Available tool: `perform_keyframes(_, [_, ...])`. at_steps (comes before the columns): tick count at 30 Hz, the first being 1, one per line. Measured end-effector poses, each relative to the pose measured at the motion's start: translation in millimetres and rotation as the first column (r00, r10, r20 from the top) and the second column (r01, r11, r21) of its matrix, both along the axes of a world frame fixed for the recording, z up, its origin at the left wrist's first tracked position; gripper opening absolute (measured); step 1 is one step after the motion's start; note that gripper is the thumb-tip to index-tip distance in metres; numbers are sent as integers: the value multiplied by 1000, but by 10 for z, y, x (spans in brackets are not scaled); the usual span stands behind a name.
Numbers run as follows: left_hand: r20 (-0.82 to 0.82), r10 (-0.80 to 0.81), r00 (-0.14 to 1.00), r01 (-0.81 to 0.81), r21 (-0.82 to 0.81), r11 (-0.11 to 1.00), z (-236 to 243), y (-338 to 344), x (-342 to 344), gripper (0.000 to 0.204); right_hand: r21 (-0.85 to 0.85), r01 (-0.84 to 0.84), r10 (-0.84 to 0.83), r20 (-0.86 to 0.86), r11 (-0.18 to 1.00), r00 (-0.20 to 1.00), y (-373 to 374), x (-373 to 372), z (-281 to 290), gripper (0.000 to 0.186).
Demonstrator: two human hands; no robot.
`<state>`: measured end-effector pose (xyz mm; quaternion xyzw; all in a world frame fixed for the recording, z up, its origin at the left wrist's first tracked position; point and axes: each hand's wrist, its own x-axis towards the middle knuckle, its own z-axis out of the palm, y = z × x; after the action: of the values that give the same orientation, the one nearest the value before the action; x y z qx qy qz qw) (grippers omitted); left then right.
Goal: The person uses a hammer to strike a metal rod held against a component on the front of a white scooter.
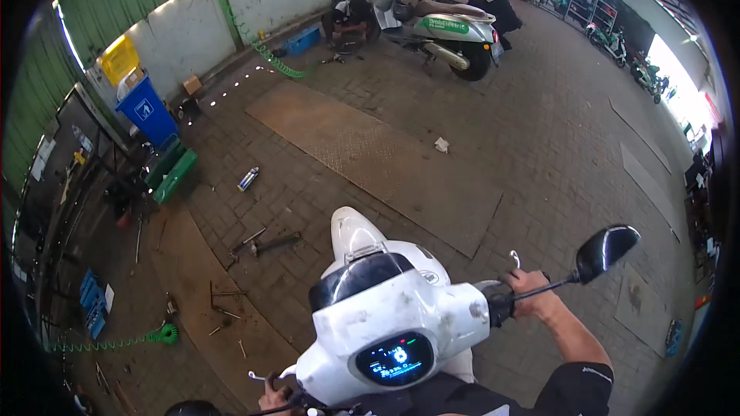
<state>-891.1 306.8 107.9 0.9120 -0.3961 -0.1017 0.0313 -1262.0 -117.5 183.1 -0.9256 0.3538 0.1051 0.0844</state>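
A white scooter front (pixel 401 300) with a lit round-cornered display (pixel 393 358) fills the lower middle, its front fender (pixel 351 227) pointing away from me. My right hand (pixel 532 293) is closed around the right handlebar grip, beside a silver brake lever (pixel 515 259) and below the stalk of a black mirror (pixel 606 251). My left hand (pixel 276 394) is at the left grip by its lever (pixel 258 376), fingers curled around it and partly cut off by the lower edge.
Tools (pixel 270 243), a spray can (pixel 248 179) and a green hose (pixel 166 333) lie on the paved floor. Metal plates (pixel 362 154), a blue bin (pixel 150 112) and a green box (pixel 173 177) are ahead and left. Two co-workers (pixel 347 23) (pixel 497 11) are by a silver scooter (pixel 455 31).
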Motion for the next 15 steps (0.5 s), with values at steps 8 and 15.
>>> perform_keyframes(8, [27, -67, 997, 69, -80, 994, 87, -710, 274, 32, -75, -52, 42, -140, 996, 989, -490, 411, -6, 48])
perform_keyframes(15, [-104, 67, 992, -84, -169, 982, 205, -139, -105, 28, -130, -42, 39, -20, 991, 999, 64, 174, 122, 49])
